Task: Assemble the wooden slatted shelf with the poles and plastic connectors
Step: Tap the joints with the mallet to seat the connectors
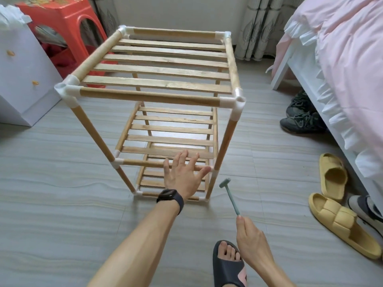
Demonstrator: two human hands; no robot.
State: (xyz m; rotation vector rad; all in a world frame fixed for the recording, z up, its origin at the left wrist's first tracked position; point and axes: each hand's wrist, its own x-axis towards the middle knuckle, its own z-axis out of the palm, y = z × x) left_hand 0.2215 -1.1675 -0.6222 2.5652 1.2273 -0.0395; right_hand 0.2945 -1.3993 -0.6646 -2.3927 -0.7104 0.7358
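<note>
The shelf [157, 65] stands upright on the grey tiled floor [62, 204], all three tiers fitted. The left hand [182, 175] is spread flat over the middle tier's front pole [143, 163]. The right hand [251, 243] pinches the handle end of a small green hammer [230, 195]. Bracing the frame and tapping lightly on each connector should seat the joints without cracking plastic. A bed [342, 59], yellow slippers [339, 220] and a red stool [62, 21] stand around.

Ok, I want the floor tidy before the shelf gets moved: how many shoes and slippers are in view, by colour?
Yellow slippers: 2
Dark sneakers: 2
White-grey shoe, partly out of view at the edge: 1
Dark slipper, worn on a foot: 1
Total: 6
</note>
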